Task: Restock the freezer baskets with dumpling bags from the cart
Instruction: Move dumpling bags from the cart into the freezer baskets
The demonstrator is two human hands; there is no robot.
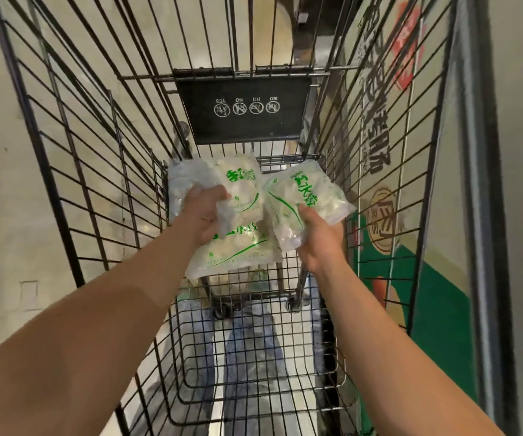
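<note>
The left hand [205,215] reaches deep into the cart, and its fingers curl round the edge of a clear plastic dumpling bag with green writing [222,187]. This bag sits at about 11 o'clock from the hand and leans up toward the far end of the cart. The right hand [318,236] grips a second clear dumpling bag with green writing [304,196] from below, with the thumb pressed on its front. That bag tilts up to 12 o'clock from the hand. The two bags touch in the middle.

A third clear dumpling bag with green lines [238,251] lies under them, at about 5 o'clock from the left hand. I cannot tell if a hand holds it too.

All three bags are inside the black wire shopping cart [65,158]. At 12 o'clock, on the far end, hangs a black plastic flap with small white round signs [243,121]. At 3 o'clock, past the cart's side, stands a wall with big dark letters and red and green shapes [386,146]. Blue jeans legs [247,350] show through the cart floor at 6 o'clock.
</note>
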